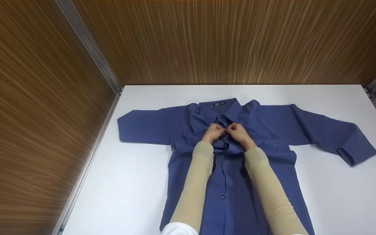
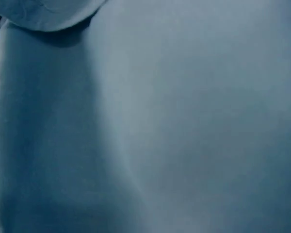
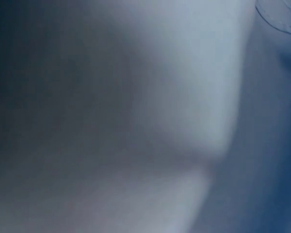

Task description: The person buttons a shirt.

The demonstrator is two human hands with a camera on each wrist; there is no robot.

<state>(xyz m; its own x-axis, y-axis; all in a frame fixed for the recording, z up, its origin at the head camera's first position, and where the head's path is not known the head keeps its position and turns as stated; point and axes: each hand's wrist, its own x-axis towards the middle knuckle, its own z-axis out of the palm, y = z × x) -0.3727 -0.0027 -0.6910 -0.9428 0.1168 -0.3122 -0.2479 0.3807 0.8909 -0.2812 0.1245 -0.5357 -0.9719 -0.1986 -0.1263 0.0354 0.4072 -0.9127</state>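
A dark blue button-up shirt [image 1: 237,182] lies front up, its collar [image 1: 233,112] at the far end. Just below the collar, my left hand [image 1: 213,132] pinches the edge of the front placket. My right hand [image 1: 239,133] pinches the same spot from the other side, the fingertips of both nearly meeting. What lies between the fingertips is too small to make out. A button [image 1: 222,197] shows lower on the front. In the left wrist view the shirt cloth [image 2: 194,107] fills the frame; the right wrist view is mostly blurred, with cloth [image 3: 262,145] at its right.
The shirt rests on a white table [image 1: 116,189]. One sleeve [image 1: 145,126] stretches left and looks short or folded; the other sleeve [image 1: 328,130] reaches right with a bend near its cuff. Wood-grain panels [image 1: 220,42] stand behind and at the left, with a metal rail [image 1: 90,42] between them.
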